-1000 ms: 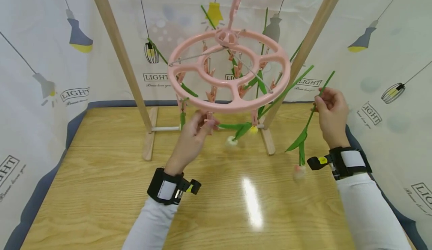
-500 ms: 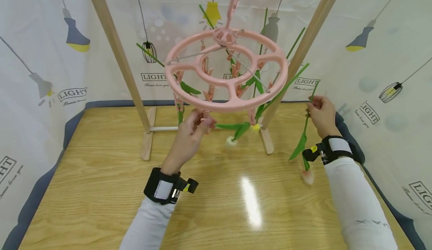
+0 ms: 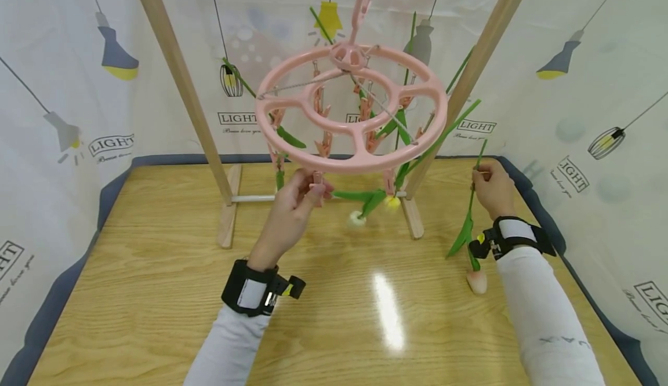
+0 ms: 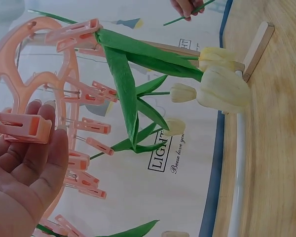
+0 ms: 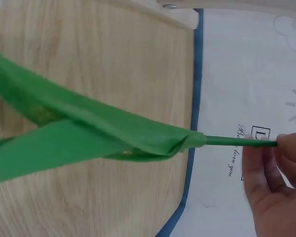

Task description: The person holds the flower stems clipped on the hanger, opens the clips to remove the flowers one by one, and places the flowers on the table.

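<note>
A pink round clip hanger [image 3: 360,164] hangs from a rack's white bar, with clothespins below its ring. My left hand [image 3: 286,215] holds one pink clothespin [image 4: 22,127] at the ring's front; no flower shows in that clothespin. To the right of the hanger, my right hand [image 3: 494,189] pinches the green stem of an artificial tulip. This tulip [image 3: 477,281] hangs head down, pale pink, its green leaves [image 5: 103,133] filling much of the right wrist view. White and yellow tulips [image 4: 224,89] hang from other clothespins nearby, their heads downward.
The rack has wooden legs [image 3: 180,79] and a white lower rod [image 3: 254,199] behind the left hand. A light wooden table [image 3: 334,316] lies beneath. Behind stands a white cloth [image 3: 569,113] printed with lamps. Several green stems stick outward around the ring.
My right hand has moved left and a little lower with the pale pink tulip, which now hangs nearly straight. My left hand stays at the same clothespin.
</note>
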Demonstrator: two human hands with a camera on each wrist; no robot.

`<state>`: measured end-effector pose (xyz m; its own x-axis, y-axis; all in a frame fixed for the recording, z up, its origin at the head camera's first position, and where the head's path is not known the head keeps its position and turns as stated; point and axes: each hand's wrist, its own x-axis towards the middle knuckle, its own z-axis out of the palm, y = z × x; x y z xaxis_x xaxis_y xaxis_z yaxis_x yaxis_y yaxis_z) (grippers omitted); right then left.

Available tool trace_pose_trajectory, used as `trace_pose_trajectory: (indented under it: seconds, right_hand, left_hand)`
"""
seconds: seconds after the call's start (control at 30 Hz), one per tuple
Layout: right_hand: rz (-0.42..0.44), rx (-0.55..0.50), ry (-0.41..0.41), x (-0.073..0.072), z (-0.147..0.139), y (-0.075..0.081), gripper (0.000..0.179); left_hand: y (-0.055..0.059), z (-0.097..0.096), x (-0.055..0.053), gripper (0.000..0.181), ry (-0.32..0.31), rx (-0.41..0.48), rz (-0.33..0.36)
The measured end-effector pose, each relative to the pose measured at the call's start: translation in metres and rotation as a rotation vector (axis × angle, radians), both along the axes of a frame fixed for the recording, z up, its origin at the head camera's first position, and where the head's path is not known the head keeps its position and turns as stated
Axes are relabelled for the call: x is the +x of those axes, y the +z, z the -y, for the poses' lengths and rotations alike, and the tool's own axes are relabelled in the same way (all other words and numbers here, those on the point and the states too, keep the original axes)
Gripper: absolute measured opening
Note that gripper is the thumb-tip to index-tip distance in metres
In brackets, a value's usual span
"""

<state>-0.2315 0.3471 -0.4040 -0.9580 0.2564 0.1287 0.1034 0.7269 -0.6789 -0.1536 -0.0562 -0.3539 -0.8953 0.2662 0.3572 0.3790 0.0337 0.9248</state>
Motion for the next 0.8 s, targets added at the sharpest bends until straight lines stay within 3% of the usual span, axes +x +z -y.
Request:
trace_pose_trajectory:
  seconds: [0.2, 0.33, 0.5, 0.63, 0.8]
  right_hand:
    - [0.008, 0.0, 0.05, 0.002, 0.002, -0.006, 0.039]
    - [0.082, 0.014, 0.052, 0.004, 0.004, -0.006, 0.041]
    - [0.182, 0.039, 0.136, 0.006, 0.003, -0.009, 0.053]
    - [0.195, 0.091, 0.195, 0.006, 0.002, -0.018, 0.055]
    - [0.179, 0.145, 0.195, 0.002, 0.004, -0.033, 0.053]
  left_hand:
    - [0.0, 0.001, 0.0, 0.025, -0.005, 0.004, -0.001]
    - [0.0, 0.001, 0.001, 0.025, -0.007, -0.005, -0.013]
    - [0.0, 0.001, 0.0, 0.026, -0.012, -0.017, -0.024]
    - [0.001, 0.001, 0.0, 0.023, -0.015, -0.016, -0.018]
    - [0.003, 0.004, 0.001, 0.023, -0.02, -0.033, -0.021]
